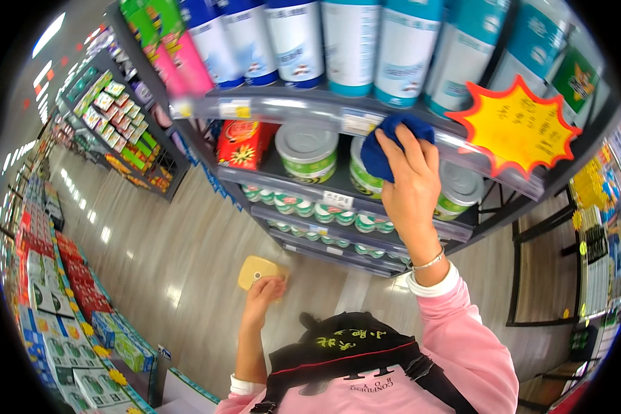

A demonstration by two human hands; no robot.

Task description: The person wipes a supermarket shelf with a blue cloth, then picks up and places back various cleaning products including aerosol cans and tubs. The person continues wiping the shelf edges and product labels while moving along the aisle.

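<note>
My right hand [411, 181] grips a bunched dark blue cloth [375, 158] against the clear price strip [305, 114] along the upper shelf's front edge. Part of a price label and a green-and-white can with a grey lid are covered by the cloth. Similar cans [307, 150] stand on the shelf below, one to the left and one [458, 189] partly behind my wrist. Lower down, my left hand [269, 290] hangs with curled fingers and nothing visible in it. Behind it is a yellow rounded-square stool-like object [256, 269]; contact with it cannot be told.
Spray cans [349, 46] line the upper shelf. A yellow-and-red starburst sign [520, 129] sticks out from its edge at right. A red box [242, 142] stands beside the cans below. Stacked goods [72, 341] border the wood-look floor [202, 300] on the left.
</note>
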